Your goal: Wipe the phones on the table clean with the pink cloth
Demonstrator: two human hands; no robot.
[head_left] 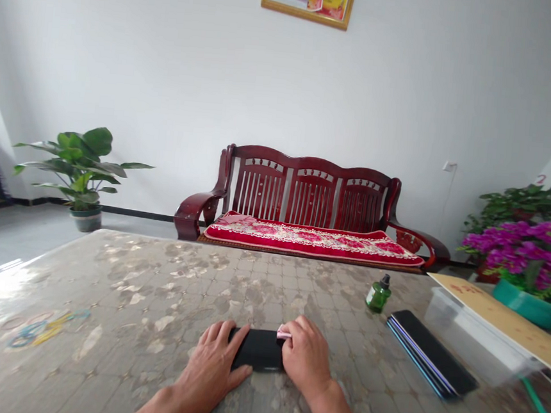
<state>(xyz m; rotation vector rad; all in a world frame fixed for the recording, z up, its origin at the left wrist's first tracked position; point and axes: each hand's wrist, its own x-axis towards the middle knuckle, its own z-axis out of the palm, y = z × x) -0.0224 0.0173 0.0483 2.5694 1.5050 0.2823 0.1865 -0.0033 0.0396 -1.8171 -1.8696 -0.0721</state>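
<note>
A black phone-like slab (259,350) lies flat on the patterned table (151,298) close to me. My left hand (213,365) rests over its left end, fingers curled round the edge and thumb along the near side. My right hand (305,357) covers its right end. The fingers of that hand pinch a small pink-white piece (284,335) against the slab's top right corner.
A stack of dark phones (430,361) lies to the right, with a small green bottle (378,294) behind it. A clear plastic box (476,343) under a cardboard sheet, a teal pot of purple flowers (534,255), coloured rubber bands (37,330) at left, a wooden bench (308,216) beyond.
</note>
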